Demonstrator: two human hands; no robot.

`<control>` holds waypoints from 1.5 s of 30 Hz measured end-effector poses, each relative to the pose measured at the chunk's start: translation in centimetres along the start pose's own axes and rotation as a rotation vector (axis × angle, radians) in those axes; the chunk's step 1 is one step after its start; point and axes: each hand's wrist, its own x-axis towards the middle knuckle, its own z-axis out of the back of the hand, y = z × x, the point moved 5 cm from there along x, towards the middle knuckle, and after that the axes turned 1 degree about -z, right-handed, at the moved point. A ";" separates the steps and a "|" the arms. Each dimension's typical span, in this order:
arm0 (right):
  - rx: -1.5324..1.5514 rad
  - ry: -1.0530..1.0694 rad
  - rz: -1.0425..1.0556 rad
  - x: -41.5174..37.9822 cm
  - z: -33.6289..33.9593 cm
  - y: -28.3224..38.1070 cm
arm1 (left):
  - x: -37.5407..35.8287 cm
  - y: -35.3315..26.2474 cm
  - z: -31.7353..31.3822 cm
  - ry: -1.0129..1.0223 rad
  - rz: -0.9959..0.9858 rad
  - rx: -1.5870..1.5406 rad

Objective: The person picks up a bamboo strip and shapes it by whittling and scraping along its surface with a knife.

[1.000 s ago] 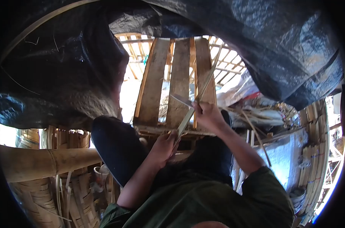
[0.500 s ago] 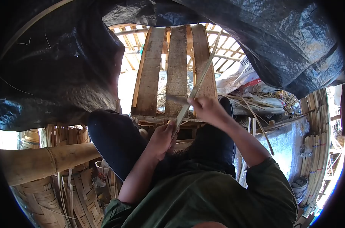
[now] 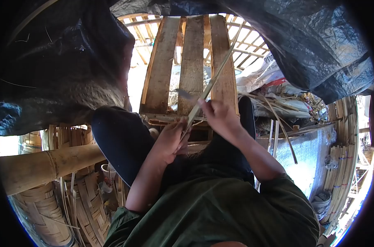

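Observation:
A long, narrow bamboo strip (image 3: 215, 78) slants from my lap up over the planks toward the top right. My left hand (image 3: 169, 139) is closed around its lower end, close in front of my body. Just above, my right hand (image 3: 220, 116) grips a knife, its handle hidden in the fist. The dark knife blade (image 3: 187, 95) points left across the strip, and my right thumb lies at the strip's edge.
A slatted bench of wooden planks (image 3: 157, 78) stands before my knees. Black tarpaulin (image 3: 63, 61) hangs on both sides. A thick bamboo pole (image 3: 51, 166) lies at left, above woven baskets (image 3: 43, 210). Loose strips (image 3: 281, 123) and bundled bamboo sticks (image 3: 339, 173) are at right.
The view has tipped downward a little, so the bench sits higher in it. My right hand with the knife has come slightly nearer my body along the strip; the left keeps its hold.

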 end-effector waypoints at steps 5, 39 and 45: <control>0.095 0.008 -0.139 1.6 1.2 -2.4 | 0.2 -0.3 -0.4 0.046 0.012 -0.020; 0.071 -0.127 -0.128 2.2 1.7 -0.4 | -0.7 -0.4 -0.2 0.055 -0.019 -0.024; 0.076 -0.089 -0.083 -0.2 0.3 0.6 | -1.2 -0.5 -0.1 0.031 -0.067 0.065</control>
